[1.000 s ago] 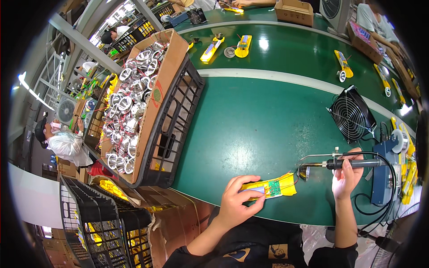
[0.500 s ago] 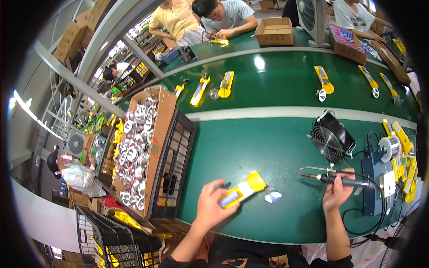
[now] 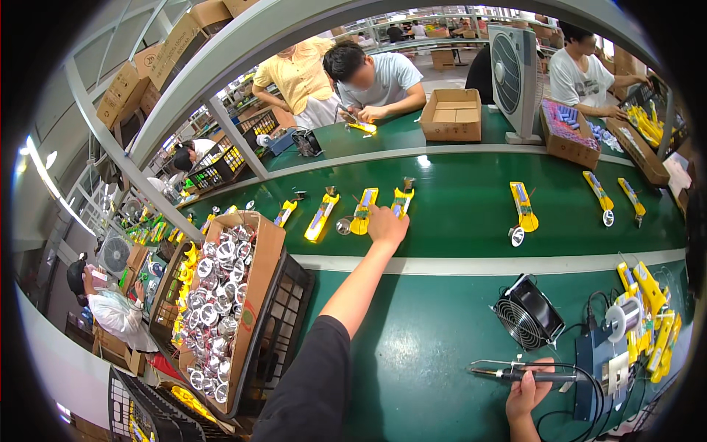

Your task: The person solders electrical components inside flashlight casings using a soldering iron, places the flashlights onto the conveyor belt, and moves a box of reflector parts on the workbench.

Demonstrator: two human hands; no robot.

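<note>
My left hand (image 3: 388,227) reaches forward over the green conveyor belt, fingers spread. Its fingertips are at one yellow flashlight housing (image 3: 364,210), with the thumb side by another yellow housing (image 3: 401,201); whether it presses on either is hard to see. Both housings carry a pale purple battery pack, and a round reflector lies by each. At the lower right my right hand (image 3: 524,392) is closed around a black soldering iron (image 3: 508,374), whose tip points left, with a thin metal tube along it.
A carton of silvery reflectors (image 3: 221,295) stands in a black crate (image 3: 283,324) on the left. A small black fan (image 3: 529,313), a blue soldering station (image 3: 596,368) and a solder spool (image 3: 624,315) are at right. More housings (image 3: 524,210) lie on the belt; co-workers sit beyond.
My left hand has moved from the bench up to the belt. The housing it held now lies there beside the others. My right hand still holds the soldering iron; the view has tilted up.
</note>
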